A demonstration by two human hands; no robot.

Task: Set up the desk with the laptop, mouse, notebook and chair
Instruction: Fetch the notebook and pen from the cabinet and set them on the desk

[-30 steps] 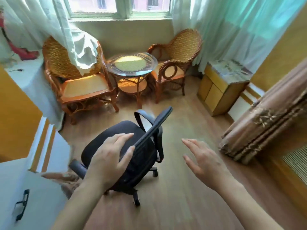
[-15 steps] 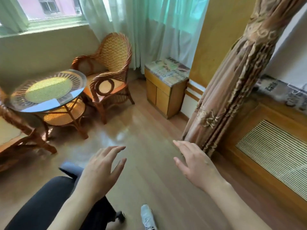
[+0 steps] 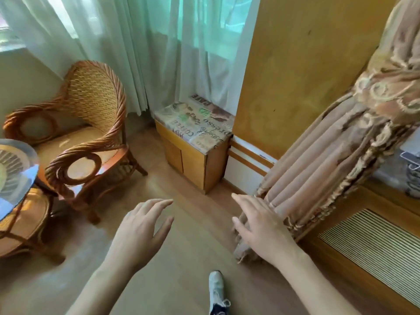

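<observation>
**Both hands empty above the wooden floor; no desk items in view**

The left hand (image 3: pixel 138 230) and the right hand (image 3: pixel 259 223) reach forward side by side over the wooden floor (image 3: pixel 181 253), palms down, fingers spread and loosely extended, gripping nothing. The right hand shows in front of the lower folds of a brown patterned curtain (image 3: pixel 336 160) that hangs gathered along the right side; whether the fingers touch the cloth cannot be told. Below the hands, near the bottom edge, the toe of a light-coloured shoe (image 3: pixel 216 286) rests on the floor.

The laptop, mouse, notebook and office chair do not appear in this view.

At the left stands a wicker armchair (image 3: pixel 91 123), and just beside it, at the left edge, a round glass-topped rattan table (image 3: pixel 16 176). Against the far wall, between the armchair and the brown curtain, sits a low wooden cabinet (image 3: pixel 193 160) whose top is covered with a sheet printed with coffee words. Sheer pale-green curtains (image 3: pixel 159 48) hang behind the armchair and cabinet. In the lower right corner a slatted vent panel (image 3: pixel 372 246) is set into a wooden housing.
</observation>
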